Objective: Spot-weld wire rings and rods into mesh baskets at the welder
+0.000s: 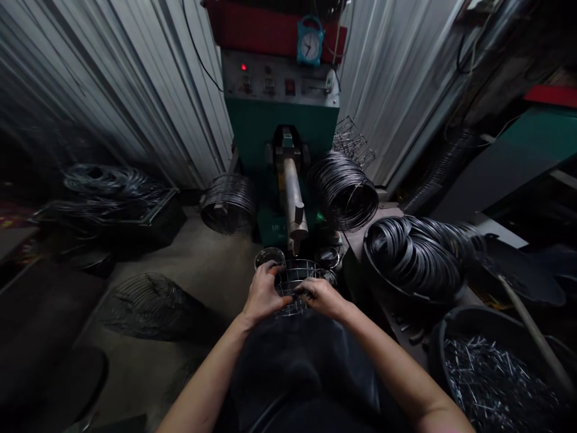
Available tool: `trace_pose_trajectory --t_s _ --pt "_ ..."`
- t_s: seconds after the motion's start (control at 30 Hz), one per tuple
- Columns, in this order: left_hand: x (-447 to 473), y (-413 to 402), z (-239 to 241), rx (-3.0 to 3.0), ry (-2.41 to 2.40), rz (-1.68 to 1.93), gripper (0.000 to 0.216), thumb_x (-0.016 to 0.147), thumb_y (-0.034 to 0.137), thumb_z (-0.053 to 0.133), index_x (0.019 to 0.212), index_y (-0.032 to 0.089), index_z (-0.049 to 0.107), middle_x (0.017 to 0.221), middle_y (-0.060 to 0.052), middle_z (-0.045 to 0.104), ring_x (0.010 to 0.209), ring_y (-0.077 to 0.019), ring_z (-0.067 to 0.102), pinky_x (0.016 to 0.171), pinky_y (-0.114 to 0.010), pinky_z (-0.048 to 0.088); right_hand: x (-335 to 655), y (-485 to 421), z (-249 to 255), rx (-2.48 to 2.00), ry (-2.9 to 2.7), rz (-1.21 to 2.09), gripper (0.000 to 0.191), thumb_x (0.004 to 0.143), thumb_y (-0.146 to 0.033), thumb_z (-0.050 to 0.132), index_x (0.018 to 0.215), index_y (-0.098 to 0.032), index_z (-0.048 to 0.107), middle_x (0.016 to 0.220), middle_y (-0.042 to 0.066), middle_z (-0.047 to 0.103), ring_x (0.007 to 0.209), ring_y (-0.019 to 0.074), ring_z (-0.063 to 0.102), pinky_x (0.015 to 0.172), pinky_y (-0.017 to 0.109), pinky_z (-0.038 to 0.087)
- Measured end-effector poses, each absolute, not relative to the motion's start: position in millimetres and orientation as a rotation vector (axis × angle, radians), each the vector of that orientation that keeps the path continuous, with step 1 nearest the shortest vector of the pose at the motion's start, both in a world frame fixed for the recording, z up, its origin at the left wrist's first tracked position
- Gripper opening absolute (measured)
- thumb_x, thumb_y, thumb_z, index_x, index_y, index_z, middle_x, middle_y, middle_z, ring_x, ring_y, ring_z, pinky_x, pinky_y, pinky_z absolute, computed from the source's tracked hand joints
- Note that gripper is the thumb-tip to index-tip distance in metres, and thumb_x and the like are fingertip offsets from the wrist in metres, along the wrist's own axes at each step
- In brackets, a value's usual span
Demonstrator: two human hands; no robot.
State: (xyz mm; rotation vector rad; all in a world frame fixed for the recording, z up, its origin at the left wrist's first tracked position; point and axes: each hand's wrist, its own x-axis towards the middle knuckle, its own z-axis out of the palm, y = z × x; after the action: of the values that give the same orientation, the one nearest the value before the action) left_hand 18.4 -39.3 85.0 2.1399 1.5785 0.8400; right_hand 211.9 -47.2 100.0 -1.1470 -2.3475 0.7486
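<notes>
A small round wire basket (297,272) sits in front of me, just below the tip of the machine's metal arm (292,186). My left hand (264,293) grips its left side, with the thumb reaching across and the fingers on the rim. My right hand (322,294) is closed in a pinch at the near right side of the basket; whatever is between those fingertips is too dark to make out. Both hands have coverings or dark stains on some fingertips. Behind them stands the green spot-welder-like machine (246,123).
Stacked wire rings (229,201) hang left of the machine, and more rings (345,189) hang right. A tub of ring coils (412,255) and a bucket of short wire pieces (496,373) stand at right. Wire baskets (146,300) lie on the left floor. A blue clock (310,45) sits above.
</notes>
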Motion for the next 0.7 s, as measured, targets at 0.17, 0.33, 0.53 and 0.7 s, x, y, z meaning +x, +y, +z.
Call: trace_pose_trajectory --t_s 0.17,0.33,0.53,0.7 --pt "15 -32 80 2.105 1.530 0.954 0.063 0.050 0.024 0.075 0.110 0.019 0.054 0.123 -0.012 0.048 0.118 -0.0301 0.047 0.098 -0.045 0.043 207 -44 92 -1.148 -2.335 0.621 0.019 0.081 -0.012 0.055 0.095 -0.018 0.067 0.089 0.006 0.067 0.082 0.0158 0.064 0.074 0.025 0.050" --pt "13 -27 80 2.082 1.494 0.992 0.062 0.051 0.024 0.075 0.109 0.019 0.054 0.122 -0.011 0.049 0.117 -0.0300 0.047 0.098 -0.046 0.043 206 -40 93 -1.162 -2.362 0.579 0.021 0.081 -0.011 0.055 0.096 -0.019 0.067 0.090 0.005 0.067 0.083 0.0152 0.064 0.075 0.024 0.049" --pt "15 -10 84 2.048 1.493 0.996 0.060 0.049 0.022 0.074 0.107 0.018 0.056 0.121 -0.011 0.050 0.117 -0.0300 0.047 0.098 -0.046 0.042 208 -24 104 -1.151 -2.391 0.551 0.021 0.082 -0.010 0.055 0.096 -0.018 0.067 0.088 0.006 0.067 0.082 0.0149 0.064 0.074 0.024 0.049" --pt "18 0 86 2.029 1.454 1.013 0.054 0.051 0.024 0.074 0.102 0.018 0.058 0.112 -0.010 0.055 0.110 -0.0279 0.052 0.094 -0.043 0.045 207 -17 108 -1.164 -2.377 0.545 0.019 0.081 -0.009 0.055 0.093 -0.018 0.066 0.090 0.005 0.066 0.084 0.0147 0.063 0.076 0.024 0.048"
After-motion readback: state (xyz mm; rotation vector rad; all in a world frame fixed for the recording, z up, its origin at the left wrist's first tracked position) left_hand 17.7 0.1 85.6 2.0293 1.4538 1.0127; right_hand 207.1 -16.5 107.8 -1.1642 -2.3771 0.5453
